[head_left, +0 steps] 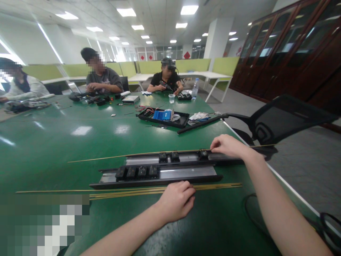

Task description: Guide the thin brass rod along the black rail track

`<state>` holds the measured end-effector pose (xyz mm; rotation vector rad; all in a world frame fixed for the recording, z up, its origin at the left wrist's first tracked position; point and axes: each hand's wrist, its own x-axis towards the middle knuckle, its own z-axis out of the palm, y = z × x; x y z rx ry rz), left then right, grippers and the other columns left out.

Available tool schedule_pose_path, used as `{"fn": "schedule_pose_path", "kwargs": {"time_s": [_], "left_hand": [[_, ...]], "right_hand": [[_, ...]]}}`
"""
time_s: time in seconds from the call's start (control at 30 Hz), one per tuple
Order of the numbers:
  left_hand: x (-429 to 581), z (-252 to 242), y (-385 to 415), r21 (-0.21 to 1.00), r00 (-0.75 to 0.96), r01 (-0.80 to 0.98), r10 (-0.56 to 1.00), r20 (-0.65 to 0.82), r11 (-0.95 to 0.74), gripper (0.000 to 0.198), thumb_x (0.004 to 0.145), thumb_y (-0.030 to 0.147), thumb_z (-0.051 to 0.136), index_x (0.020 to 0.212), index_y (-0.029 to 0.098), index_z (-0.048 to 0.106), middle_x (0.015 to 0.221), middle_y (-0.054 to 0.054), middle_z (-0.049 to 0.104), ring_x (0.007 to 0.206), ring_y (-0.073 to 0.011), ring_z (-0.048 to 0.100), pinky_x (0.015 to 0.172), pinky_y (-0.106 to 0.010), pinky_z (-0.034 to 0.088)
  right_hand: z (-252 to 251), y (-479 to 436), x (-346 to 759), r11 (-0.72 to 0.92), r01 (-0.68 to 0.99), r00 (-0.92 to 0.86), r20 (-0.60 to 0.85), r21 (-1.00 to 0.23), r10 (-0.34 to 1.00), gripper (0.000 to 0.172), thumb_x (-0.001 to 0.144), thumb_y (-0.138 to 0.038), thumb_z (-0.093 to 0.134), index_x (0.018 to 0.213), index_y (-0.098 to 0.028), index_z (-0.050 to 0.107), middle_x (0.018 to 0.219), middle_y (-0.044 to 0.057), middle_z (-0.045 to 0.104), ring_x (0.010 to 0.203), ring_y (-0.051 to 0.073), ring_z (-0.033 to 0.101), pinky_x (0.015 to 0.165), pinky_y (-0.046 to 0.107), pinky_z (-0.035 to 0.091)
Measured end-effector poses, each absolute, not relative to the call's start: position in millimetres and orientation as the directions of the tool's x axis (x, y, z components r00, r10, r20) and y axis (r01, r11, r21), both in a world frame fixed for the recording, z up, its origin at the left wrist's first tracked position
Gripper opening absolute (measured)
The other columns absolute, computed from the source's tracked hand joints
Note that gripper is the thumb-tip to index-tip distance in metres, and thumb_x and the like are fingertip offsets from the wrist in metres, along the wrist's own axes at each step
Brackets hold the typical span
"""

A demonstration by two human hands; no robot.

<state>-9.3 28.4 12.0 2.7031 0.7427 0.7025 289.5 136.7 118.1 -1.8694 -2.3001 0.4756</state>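
Observation:
My right hand (226, 145) is closed in a pinch on a long thin brass-coloured rod (160, 152), which lies along the back edge of the far channel (186, 156). That channel is metal with black sides, and several black square blocks (174, 156) sit in it. In front of it lies a second, similar channel (183, 173), with black blocks (142, 172) grouped toward its left end. My left hand (177, 200) rests on the table with curled fingers, over a bundle of thin brass-coloured rods (218, 186); whatever its fingers hold, if anything, is hidden.
Across the green table (66, 145) lies a black tray (183, 120) with a blue finned block (162, 115), beside white gloves (199, 117). A black bar (199, 123) lies near the right edge. Several people sit beyond, one holding a power tool (165, 85). A mesh chair (282, 117) stands right.

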Motion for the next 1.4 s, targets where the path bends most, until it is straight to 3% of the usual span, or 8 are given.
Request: {"fn": "schedule_pose_path", "kwargs": {"time_s": [0.73,1.1,1.4], "left_hand": [[-9.6,13.0,27.7,0.338,0.761,0.427,0.535,0.367,-0.839,0.020,0.095,0.021,0.051,0.108,0.017,0.065,0.102,-0.008,0.067,0.089,-0.0216,0.067,0.078,-0.033,0.058],[-9.8,13.8,27.9,0.345,0.766,0.421,0.532,0.361,-0.839,0.021,0.095,0.021,0.051,0.109,0.016,0.065,0.103,-0.009,0.067,0.091,-0.0221,0.067,0.079,-0.034,0.058],[-9.0,10.1,28.9,0.340,0.766,0.425,0.533,0.359,-0.839,0.020,0.095,0.021,0.052,0.110,0.017,0.065,0.103,-0.008,0.067,0.091,-0.0221,0.067,0.080,-0.034,0.058]], "right_hand": [[118.8,136.3,286.8,0.179,0.930,-0.220,-0.095,-0.320,0.971,0.018,0.073,-0.033,0.064,0.079,-0.023,0.078,0.085,0.003,0.078,0.079,0.020,0.069,0.072,0.028,0.050],[121.4,135.8,288.9,0.201,0.904,-0.250,-0.085,-0.378,0.965,0.026,0.076,-0.038,0.063,0.089,-0.021,0.078,0.093,0.003,0.078,0.085,0.020,0.070,0.080,0.029,0.051],[121.3,135.4,280.9,0.214,0.872,-0.291,-0.115,-0.440,0.950,0.033,0.079,-0.046,0.061,0.086,-0.019,0.080,0.090,0.005,0.078,0.084,0.022,0.069,0.080,0.029,0.049]]}}
